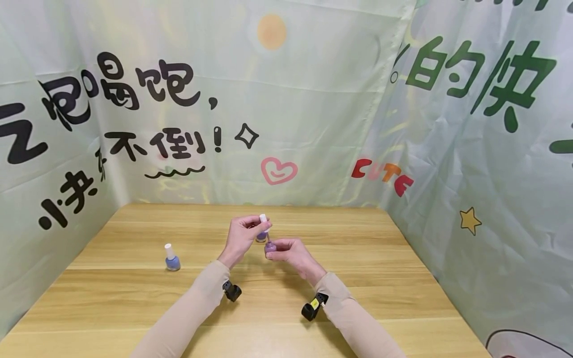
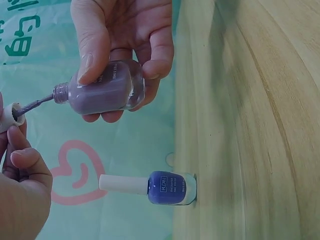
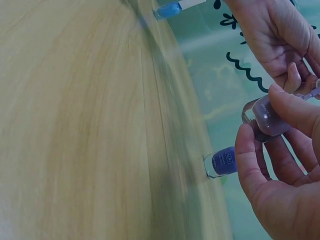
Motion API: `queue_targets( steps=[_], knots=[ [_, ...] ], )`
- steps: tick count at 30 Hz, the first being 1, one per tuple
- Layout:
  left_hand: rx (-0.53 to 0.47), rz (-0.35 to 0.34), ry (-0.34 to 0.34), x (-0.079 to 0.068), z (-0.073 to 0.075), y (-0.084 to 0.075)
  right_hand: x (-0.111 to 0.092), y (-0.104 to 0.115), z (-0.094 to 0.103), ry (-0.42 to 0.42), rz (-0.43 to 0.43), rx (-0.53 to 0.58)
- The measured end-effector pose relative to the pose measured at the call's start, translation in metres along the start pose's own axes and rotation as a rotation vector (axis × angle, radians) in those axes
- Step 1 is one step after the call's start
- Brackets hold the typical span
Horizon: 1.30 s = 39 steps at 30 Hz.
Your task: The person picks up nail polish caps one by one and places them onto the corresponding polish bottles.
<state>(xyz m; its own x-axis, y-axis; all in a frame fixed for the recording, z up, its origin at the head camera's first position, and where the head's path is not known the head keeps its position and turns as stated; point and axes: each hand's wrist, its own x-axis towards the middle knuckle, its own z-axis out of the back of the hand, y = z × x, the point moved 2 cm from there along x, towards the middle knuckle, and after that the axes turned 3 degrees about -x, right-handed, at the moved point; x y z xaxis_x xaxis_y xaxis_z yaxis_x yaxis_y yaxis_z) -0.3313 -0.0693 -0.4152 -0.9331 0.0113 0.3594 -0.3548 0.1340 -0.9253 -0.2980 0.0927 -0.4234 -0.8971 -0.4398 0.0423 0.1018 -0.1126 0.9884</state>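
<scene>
My left hand pinches the white cap of a nail polish bottle. From the cap extends a polish-coated brush, its tip at the mouth of a mauve nail polish bottle. That bottle is gripped between the thumb and fingers of my right hand, up off the table and tilted in the wrist views. Just behind both hands, a violet-blue nail polish bottle stands upright with its white cap on. In the head view the left hand partly covers it.
A lighter blue nail polish bottle, capped in white, stands on the wooden table to the left of my hands. Printed cloth hangs along the table's back and sides. Each wrist wears a black camera strap.
</scene>
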Motion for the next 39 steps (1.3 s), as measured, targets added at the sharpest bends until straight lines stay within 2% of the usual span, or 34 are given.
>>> queue_targets(
  steps=[14,29,39],
  knots=[
    [-0.008,0.009,0.012,-0.0009,-0.0002,0.0003,0.0025,-0.0021,0.0009,-0.001,-0.020,-0.004],
    [-0.005,-0.045,0.058,-0.0016,-0.0025,0.0024,0.0028,-0.0034,0.0012,0.004,-0.013,0.022],
    [0.002,-0.022,0.063,-0.0042,-0.0028,0.0018,0.0034,-0.0037,0.0014,0.020,-0.015,0.011]
  ],
)
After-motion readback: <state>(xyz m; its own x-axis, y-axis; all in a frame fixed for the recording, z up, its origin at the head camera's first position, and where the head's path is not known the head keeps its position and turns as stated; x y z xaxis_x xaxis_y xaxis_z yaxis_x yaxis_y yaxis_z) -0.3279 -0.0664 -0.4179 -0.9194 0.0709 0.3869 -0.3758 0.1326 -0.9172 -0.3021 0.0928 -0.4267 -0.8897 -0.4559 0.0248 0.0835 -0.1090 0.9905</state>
